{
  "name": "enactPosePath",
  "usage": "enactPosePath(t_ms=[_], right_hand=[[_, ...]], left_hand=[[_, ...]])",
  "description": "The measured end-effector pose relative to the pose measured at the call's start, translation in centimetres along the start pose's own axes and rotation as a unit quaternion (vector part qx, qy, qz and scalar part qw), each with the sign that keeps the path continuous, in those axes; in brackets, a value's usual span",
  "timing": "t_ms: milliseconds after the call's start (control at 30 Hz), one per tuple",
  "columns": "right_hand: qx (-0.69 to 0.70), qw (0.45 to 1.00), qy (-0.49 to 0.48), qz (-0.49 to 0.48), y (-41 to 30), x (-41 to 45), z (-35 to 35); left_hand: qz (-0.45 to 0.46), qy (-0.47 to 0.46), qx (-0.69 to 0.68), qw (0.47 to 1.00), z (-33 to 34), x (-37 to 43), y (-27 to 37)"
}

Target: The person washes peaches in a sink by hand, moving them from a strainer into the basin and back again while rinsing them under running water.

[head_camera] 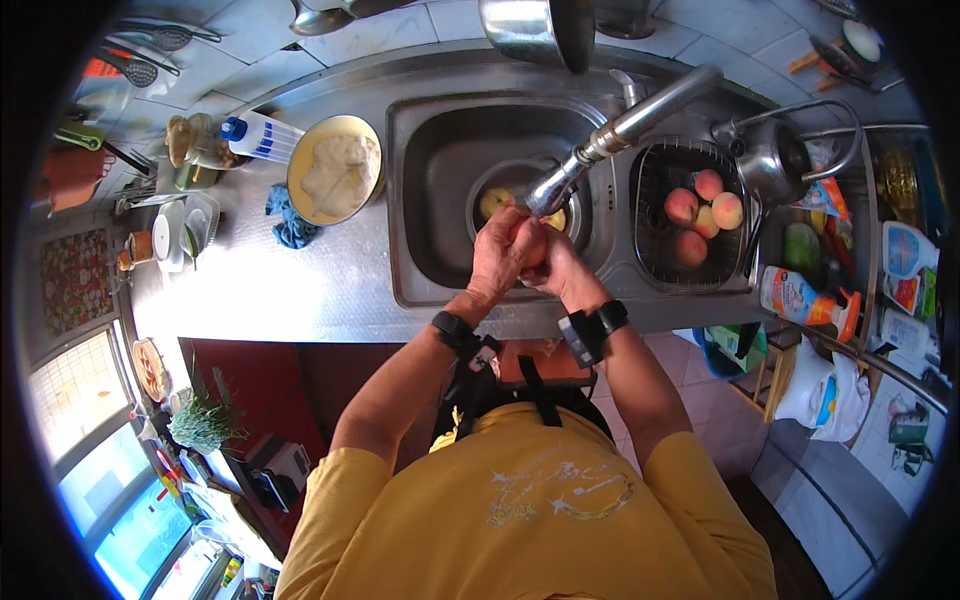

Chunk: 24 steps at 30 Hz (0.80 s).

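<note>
My left hand (496, 253) and my right hand (561, 264) are closed around a reddish peach (534, 246), held over the stainless steel sink (439, 187). The faucet's spray head (546, 191) points down right above it. Whether water is running, I cannot tell. Beneath my hands a round metal bowl (480, 178) rests in the basin with yellowish peaches (495, 201) inside, partly covered by my fingers. To the right of the sink, a dark wire basket (652, 251) holds several red and yellow peaches (681, 206).
Left of the sink stand a yellow-rimmed bowl of dough-like white stuff (339, 176), a blue cloth (291, 221) and a blue-capped bottle (259, 136). A metal kettle (776, 161) and an orange-topped spray bottle (806, 300) sit at right. A steel pot (525, 30) hangs above.
</note>
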State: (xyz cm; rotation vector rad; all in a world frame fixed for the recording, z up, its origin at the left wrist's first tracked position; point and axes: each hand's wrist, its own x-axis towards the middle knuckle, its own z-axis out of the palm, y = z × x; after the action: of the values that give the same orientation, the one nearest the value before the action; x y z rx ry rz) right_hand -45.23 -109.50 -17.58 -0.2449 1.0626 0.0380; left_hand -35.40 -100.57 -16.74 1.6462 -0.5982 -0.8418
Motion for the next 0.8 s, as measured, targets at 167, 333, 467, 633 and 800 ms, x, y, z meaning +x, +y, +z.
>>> enactPosePath(t_ms=[167, 333, 467, 633, 800], right_hand=[[-0.057, 0.993, -0.085, 0.052, 0.2, -0.6, -1.0], [-0.354, 0.837, 0.153, -0.388, 3.1, -0.1, 1.4], [-0.192, 0.948, 0.141, -0.211, 3.1, 0.9, 0.9], [0.011, 0.996, -0.084, -0.028, 2.1, 1.3, -1.5], [-0.033, 0.999, -0.006, -0.008, 1.3, -0.6, 0.6]], left_hand=[[0.024, -0.184, -0.139, 0.973, -1.6, 0.8, -1.6], [-0.124, 0.036, -0.179, 0.975, 0.2, 1.4, -2.6], [-0.054, 0.026, -0.018, 0.998, -0.1, 0.6, -2.3], [0.182, -0.109, 0.119, 0.970, -1.7, -0.9, 2.3], [0.177, -0.086, 0.073, 0.978, -2.0, -0.3, 0.2]])
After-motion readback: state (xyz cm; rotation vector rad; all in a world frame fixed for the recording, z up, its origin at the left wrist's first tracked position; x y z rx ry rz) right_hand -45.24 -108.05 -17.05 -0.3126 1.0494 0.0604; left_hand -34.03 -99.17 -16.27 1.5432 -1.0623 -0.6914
